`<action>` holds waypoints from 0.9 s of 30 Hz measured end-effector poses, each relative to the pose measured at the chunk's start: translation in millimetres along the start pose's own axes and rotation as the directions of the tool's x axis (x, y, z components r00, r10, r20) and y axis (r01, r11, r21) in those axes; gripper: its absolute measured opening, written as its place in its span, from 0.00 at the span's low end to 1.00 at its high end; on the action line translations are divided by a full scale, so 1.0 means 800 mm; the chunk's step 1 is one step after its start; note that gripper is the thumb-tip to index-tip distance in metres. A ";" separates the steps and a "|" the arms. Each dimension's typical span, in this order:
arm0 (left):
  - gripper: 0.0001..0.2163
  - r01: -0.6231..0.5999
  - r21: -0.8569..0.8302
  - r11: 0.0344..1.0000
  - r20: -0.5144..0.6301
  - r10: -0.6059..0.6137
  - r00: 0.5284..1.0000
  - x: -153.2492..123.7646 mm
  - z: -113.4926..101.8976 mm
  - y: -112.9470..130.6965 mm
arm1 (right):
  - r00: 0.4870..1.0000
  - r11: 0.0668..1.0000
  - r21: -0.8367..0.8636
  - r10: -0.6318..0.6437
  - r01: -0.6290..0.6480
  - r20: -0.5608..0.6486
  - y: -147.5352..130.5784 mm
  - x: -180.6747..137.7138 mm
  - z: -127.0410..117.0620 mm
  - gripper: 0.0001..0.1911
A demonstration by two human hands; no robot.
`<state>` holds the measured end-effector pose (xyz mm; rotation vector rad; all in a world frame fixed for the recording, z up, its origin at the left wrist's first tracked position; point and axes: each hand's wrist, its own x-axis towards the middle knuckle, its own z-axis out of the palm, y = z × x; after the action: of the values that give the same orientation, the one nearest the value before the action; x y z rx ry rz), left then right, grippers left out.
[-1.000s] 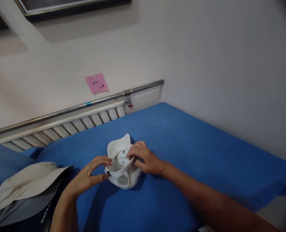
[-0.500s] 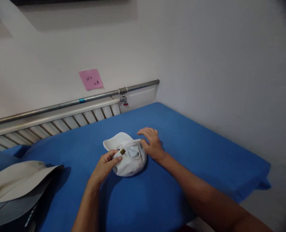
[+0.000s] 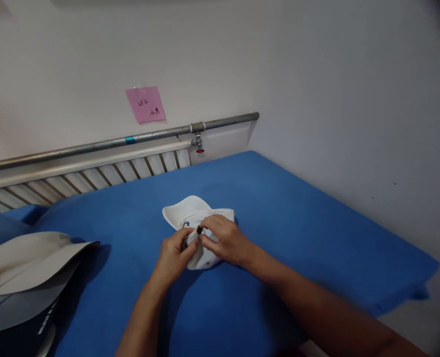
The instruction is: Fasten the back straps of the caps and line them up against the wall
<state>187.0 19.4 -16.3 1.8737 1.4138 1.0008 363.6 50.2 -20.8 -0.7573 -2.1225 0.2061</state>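
A white baseball cap (image 3: 188,208) lies on the blue-covered bed, its brim toward the back left and its rear opening facing me. My left hand (image 3: 175,251) pinches the cap's back strap at the left, thumb below and fingers above. A small dark metal buckle (image 3: 199,229) shows at the strap's end, between both hands. From the right, my right hand (image 3: 225,238) has its thumb and index fingertip closed at the buckle and strap. Its fingers hide much of the rear opening.
Several stacked caps lie at the left, a beige cap (image 3: 30,263) on top. A blue sheet (image 3: 297,233) covers the bed. Behind it are a white radiator (image 3: 89,183), a metal pipe (image 3: 149,135) with a red-handled valve (image 3: 199,150), and a pink note (image 3: 146,104) on the wall.
My right hand has moved left from the cap's right edge to the buckle and closed there. My left hand has turned the strap end toward it. The view has shifted slightly.
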 end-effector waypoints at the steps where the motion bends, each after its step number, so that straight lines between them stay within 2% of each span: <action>1: 0.10 -0.021 0.037 0.999 -0.012 0.021 1.000 -0.001 0.001 0.000 | 1.000 1.000 0.006 0.022 -0.022 0.019 0.000 -0.001 0.001 0.07; 6: 0.11 -0.086 0.148 0.985 -0.004 0.087 0.996 -0.002 0.008 -0.007 | 0.989 0.995 0.006 0.101 -0.103 0.104 -0.002 -0.003 0.009 0.08; 11: 0.11 -0.031 0.139 0.990 0.021 0.029 0.999 -0.002 0.011 -0.010 | 0.978 0.988 0.007 0.155 -0.157 0.140 -0.004 -0.005 0.013 0.10; 15: 0.12 0.050 0.062 0.997 0.073 -0.054 0.996 -0.003 0.006 -0.008 | 0.968 0.974 0.058 0.208 -0.217 0.139 -0.002 -0.004 0.010 0.11; 19: 0.17 0.173 -0.128 0.977 0.229 -0.141 0.963 -0.005 -0.005 -0.008 | 0.959 0.948 0.153 0.265 -0.278 0.101 0.002 -0.002 0.007 0.10; 21: 0.20 0.240 -0.260 0.935 0.283 -0.164 0.945 -0.004 -0.011 -0.008 | 0.980 0.970 0.143 0.190 -0.196 0.051 0.002 -0.002 0.005 0.11; 23: 0.22 0.262 -0.351 0.899 0.290 -0.162 0.943 -0.003 -0.014 -0.007 | 0.999 0.995 0.091 0.027 -0.030 0.034 -0.001 -0.001 0.004 0.14; 25: 0.22 0.238 -0.392 0.889 0.285 -0.128 0.950 -0.002 -0.015 -0.006 | 0.989 0.991 0.038 -0.131 0.129 0.075 -0.007 -0.001 0.004 0.14; 27: 0.23 0.207 -0.395 0.895 0.294 -0.091 0.952 -0.001 -0.014 -0.006 | 0.971 0.980 0.000 -0.196 0.198 0.136 -0.012 -0.001 0.006 0.12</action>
<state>174.9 20.0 -13.7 1.4891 1.0617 0.8556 355.7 42.5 -20.2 -0.5476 -2.3139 0.1396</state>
